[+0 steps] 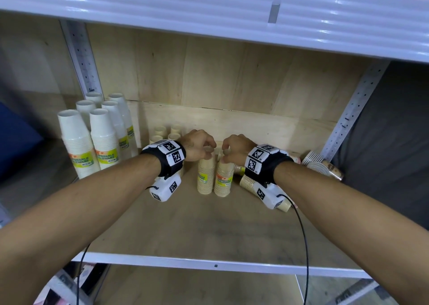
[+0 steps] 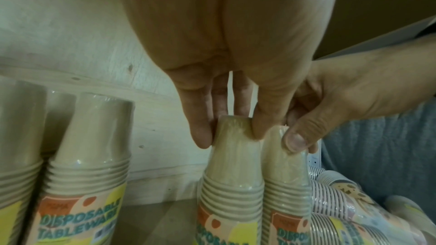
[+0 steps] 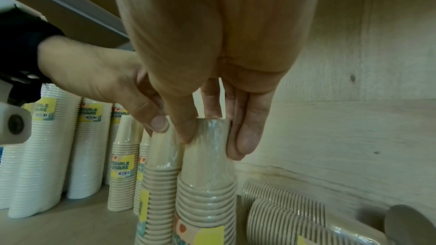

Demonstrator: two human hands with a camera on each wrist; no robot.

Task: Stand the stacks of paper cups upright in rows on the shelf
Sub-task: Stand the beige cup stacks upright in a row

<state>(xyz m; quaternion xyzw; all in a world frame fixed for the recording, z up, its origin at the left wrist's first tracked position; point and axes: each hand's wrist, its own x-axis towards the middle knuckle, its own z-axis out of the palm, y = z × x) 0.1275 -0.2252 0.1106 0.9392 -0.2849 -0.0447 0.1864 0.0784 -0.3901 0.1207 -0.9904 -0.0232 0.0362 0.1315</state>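
Two tan wrapped cup stacks stand upright side by side mid-shelf. My left hand pinches the top of the left tan stack from above, thumb and fingers on either side. My right hand pinches the top of the right tan stack the same way. In the left wrist view the right stack stands against the left one. More tan stacks stand behind my left wrist. Several tan stacks lie on their sides under my right wrist.
Tall white cup stacks stand in rows at the shelf's left. More wrapped stacks lie toppled at the far right by the metal upright. The wooden shelf has bare board toward its front edge; an upper shelf hangs overhead.
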